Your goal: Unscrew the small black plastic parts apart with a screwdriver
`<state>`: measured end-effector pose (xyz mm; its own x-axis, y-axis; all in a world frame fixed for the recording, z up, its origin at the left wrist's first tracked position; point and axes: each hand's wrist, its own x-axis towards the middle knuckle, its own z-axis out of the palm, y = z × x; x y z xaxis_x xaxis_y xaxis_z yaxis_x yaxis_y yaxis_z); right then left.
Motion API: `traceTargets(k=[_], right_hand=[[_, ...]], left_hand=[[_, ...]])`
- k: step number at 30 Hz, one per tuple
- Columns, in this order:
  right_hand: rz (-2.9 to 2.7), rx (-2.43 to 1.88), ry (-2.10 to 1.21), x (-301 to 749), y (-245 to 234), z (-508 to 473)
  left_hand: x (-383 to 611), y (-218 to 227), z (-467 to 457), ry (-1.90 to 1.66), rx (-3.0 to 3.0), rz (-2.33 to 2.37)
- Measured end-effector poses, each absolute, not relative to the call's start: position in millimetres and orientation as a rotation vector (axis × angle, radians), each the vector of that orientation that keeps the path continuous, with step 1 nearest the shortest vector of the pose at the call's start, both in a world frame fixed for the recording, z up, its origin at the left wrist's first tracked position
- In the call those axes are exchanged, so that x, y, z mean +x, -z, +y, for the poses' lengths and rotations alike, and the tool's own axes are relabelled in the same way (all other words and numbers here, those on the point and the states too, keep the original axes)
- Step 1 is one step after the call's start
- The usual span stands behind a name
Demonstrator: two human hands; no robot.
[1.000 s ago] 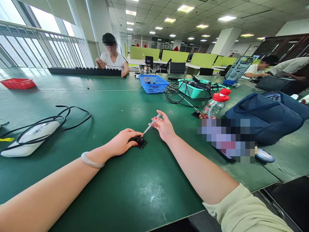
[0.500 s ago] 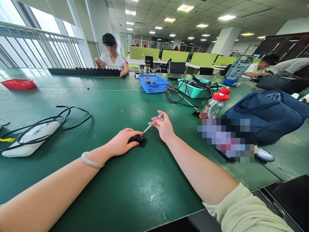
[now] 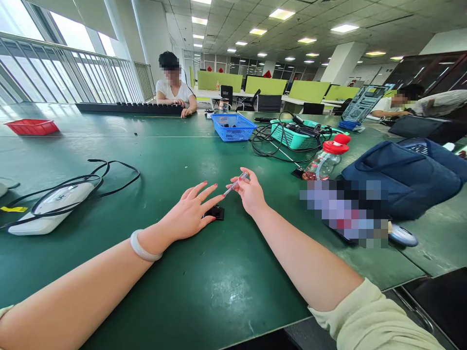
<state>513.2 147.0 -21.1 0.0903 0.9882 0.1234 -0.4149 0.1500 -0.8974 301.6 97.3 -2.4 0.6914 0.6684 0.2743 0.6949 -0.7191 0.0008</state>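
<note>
My right hand [image 3: 252, 198] is closed in a pinch around a small screwdriver [image 3: 236, 183] with a clear handle, tilted down to the left. Its tip meets or nearly meets the index fingertip of my left hand [image 3: 187, 214]; whether they touch I cannot tell. That left hand is open, fingers spread, over a small black part [image 3: 218, 212] lying on the green table. Thumb and index finger lie about the part's near and far sides, and the hand hides some of it.
A white device [image 3: 51, 209] with a looped black cord lies left, a red tray [image 3: 32, 127] farther back. Beyond my hands stand a blue basket [image 3: 234, 128] and a teal basket [image 3: 297, 138] with cables. A red-lidded bottle [image 3: 324, 158] and navy bag [image 3: 401, 170] are right. A person [image 3: 174, 90] sits opposite.
My left hand has opened from its hold on the black part, its fingers spreading and lifting. The screwdriver tip has come up off the part. The person opposite has lowered a hand.
</note>
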Motion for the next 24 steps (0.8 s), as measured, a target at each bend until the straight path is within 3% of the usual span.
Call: traceTargets(k=[9, 24], right_hand=[[-0.914, -0.800, -1.175, 514.4, 17.2, 146.8], [-1.102, -0.725, -1.010, 512.2, 11.8, 138.9]], left_hand=[[301.9, 1.5, 97.6, 0.315, -2.841, -1.003], [302.1, 3.9, 99.2, 0.379, -2.947, -1.245]])
